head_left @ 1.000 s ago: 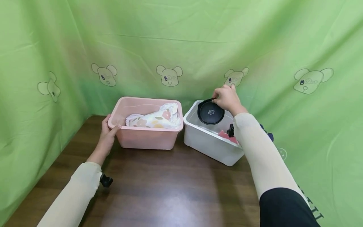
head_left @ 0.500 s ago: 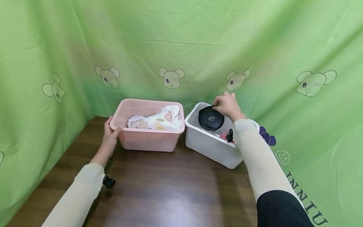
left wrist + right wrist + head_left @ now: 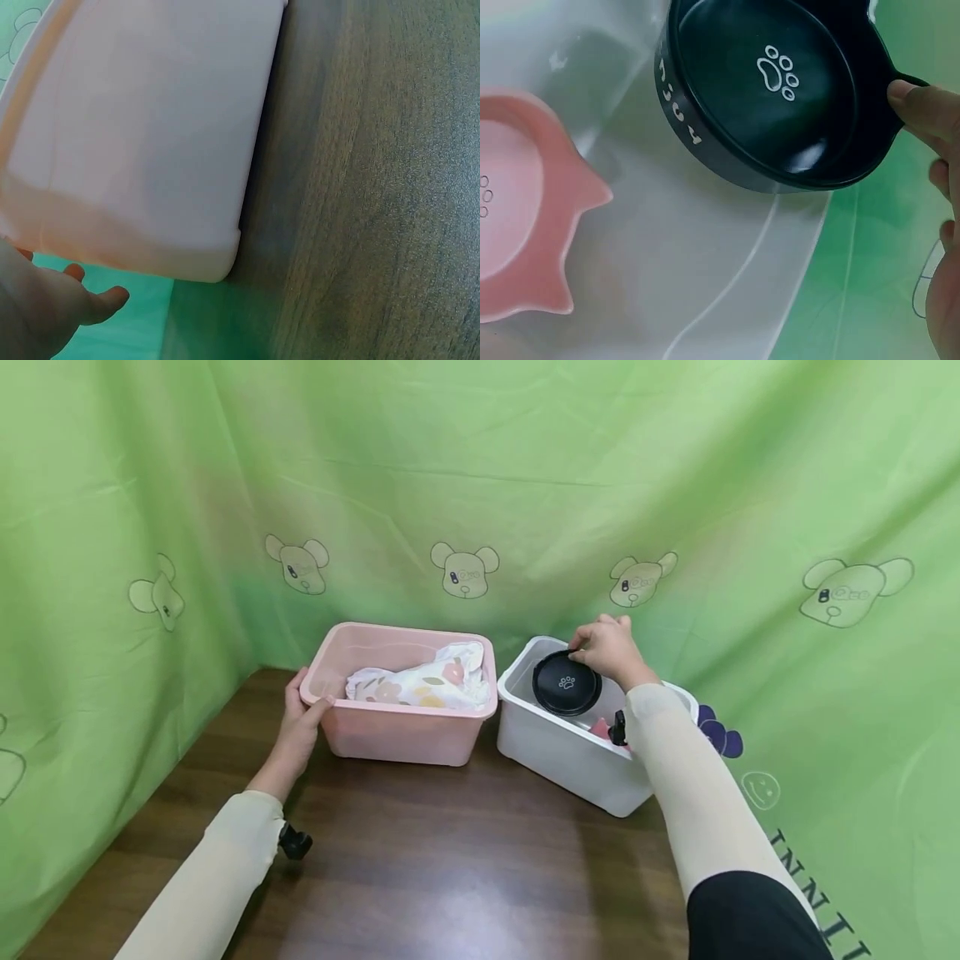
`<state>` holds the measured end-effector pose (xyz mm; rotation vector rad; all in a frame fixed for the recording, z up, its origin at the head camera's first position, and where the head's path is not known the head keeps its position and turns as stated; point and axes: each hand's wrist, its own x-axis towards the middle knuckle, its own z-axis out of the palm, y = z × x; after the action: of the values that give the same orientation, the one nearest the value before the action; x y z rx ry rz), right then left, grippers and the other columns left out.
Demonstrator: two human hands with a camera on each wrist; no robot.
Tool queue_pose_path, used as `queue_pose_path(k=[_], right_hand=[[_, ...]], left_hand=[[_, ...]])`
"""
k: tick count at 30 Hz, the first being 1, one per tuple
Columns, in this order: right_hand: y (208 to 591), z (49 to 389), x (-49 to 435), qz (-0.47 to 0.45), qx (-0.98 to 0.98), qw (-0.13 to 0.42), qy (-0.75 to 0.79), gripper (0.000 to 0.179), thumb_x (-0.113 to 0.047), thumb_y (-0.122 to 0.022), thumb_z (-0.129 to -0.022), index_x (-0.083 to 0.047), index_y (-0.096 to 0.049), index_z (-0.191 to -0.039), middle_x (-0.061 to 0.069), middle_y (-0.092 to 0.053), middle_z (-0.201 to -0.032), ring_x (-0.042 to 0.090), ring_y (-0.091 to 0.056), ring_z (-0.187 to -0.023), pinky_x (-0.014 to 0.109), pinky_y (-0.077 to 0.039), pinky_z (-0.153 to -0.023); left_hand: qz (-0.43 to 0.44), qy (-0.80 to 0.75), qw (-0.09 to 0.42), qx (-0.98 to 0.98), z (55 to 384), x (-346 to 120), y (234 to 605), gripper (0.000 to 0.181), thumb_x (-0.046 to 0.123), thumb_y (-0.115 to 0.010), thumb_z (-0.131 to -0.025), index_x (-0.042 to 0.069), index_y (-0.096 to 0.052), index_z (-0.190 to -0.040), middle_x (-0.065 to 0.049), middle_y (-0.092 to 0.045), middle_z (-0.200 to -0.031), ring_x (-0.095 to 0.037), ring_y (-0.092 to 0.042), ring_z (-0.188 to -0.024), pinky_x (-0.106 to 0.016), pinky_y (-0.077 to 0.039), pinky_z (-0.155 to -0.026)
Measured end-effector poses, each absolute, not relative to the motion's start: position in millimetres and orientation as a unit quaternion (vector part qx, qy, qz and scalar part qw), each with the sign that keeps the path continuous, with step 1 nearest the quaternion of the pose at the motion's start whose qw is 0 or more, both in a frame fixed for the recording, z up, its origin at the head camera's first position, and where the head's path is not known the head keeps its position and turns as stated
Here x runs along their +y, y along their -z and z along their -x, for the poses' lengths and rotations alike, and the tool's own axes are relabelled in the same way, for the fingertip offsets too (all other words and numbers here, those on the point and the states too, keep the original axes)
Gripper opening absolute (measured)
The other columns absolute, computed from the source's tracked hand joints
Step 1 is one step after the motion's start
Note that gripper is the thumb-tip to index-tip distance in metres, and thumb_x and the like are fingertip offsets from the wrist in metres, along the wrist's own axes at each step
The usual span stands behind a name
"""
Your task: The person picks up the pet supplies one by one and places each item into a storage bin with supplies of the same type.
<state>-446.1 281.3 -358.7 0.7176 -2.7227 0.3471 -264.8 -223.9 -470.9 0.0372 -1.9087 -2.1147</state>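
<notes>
My right hand (image 3: 611, 652) pinches a black pet bowl (image 3: 567, 683) by its rim, at one pointed ear. The bowl hangs tilted inside the white bin (image 3: 566, 758), its paw print facing me; white lettering shows on its side in the right wrist view. Lower in that bin lies a pink cat-eared bowl (image 3: 551, 217), mostly covered by my arm in the head view. My left hand (image 3: 296, 731) grips the left front corner of the pink bin (image 3: 401, 735), thumb over the rim. A folded floral cloth (image 3: 427, 681) fills the right part of the pink bin.
Both bins stand side by side on the dark wooden table (image 3: 420, 860), the white one angled. A green curtain (image 3: 465, 485) with printed bear heads hangs close behind and along both sides.
My right hand has lowered the black bowl further down into the white bin. My left hand keeps its hold on the pink bin's corner. The head view has shifted slightly.
</notes>
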Motion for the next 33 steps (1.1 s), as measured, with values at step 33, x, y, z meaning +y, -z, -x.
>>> queue_pose_path(k=[33], right_hand=[[408.5,452.5,283.8,-0.317,-0.943,0.061,-0.083,0.015,-0.017,-0.088,-0.075,-0.024,-0.075,-0.076,-0.009,-0.077,-0.084,0.022,-0.052,-0.091,0.053,-0.025,-0.093]], left_hand=[[-0.01,0.735,0.152,-0.661,267.9,-224.0,472.4,0.073,0.002,-0.051,-0.103,0.009,-0.009,-0.163,-0.015,-0.02,-0.168,-0.025,-0.024,-0.152,-0.03,-0.019,-0.123]])
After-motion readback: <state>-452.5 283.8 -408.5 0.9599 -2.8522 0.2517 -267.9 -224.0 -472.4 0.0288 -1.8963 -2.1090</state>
